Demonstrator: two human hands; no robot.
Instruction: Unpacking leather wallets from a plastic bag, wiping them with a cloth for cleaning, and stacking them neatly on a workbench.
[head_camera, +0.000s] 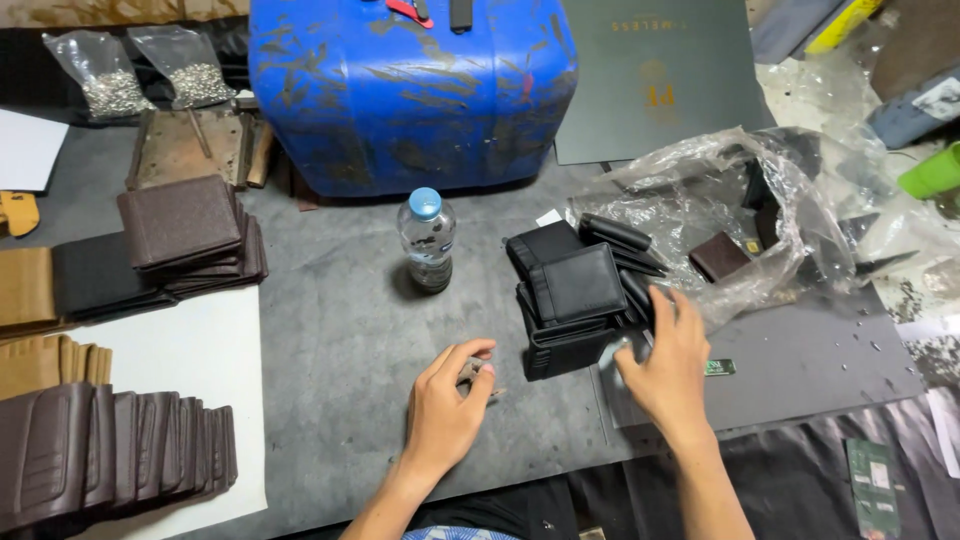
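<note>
left hand (445, 405) pinching small brown bit (480, 372), right hand (665, 360) gripping black wallet stack (575, 305)

A water bottle (426, 238) stands mid-table, directly before a drum (410, 90), with a pile of wallets (575, 300) to its right. A plastic bag (740, 215) lies right of the pile, one wallet (718, 256) inside it. Left of the bottle sits a wallet stack (190, 235); two bags of rivets (140, 75) lie behind that stack.
</note>
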